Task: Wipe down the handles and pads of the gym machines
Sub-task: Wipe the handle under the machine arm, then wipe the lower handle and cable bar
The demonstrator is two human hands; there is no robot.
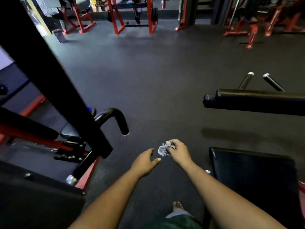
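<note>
Rag (162, 150) crumpled small, pinched in the right hand (179, 152), fingers (171, 143) curled round it; held over the floor, touching no machine

Left hand (144, 161) just beside, fingers loose and apart, holding nothing, thumb near the rag's lower edge

Probably between wipes, regathering the rag. Best to open it out with both hands first, so a flat clean face meets the grip rather than a tight ball. Then wrap round the handle (121, 120), up and left of the fingers, and draw along its bend to the capped end, turning the wrist to cover the underside. Worth bracing with the free hand if the bar swings

Seat pad (250, 172) close on the right of the fingers: broad, so long overlapping strokes, edges and seams included. Roller pad (254, 103) farther up and right, two chrome pegs (246, 80) behind it

Floor (156, 80) dark rubber matting, dull sheen, lying bare ahead of the fingers. Black upright (49, 76) slanting across the left, red frame (89, 174) at its foot. Far ahead, red racks (132, 15) along the back of the room, blurred. A bare foot (177, 206) below the fingers
</note>
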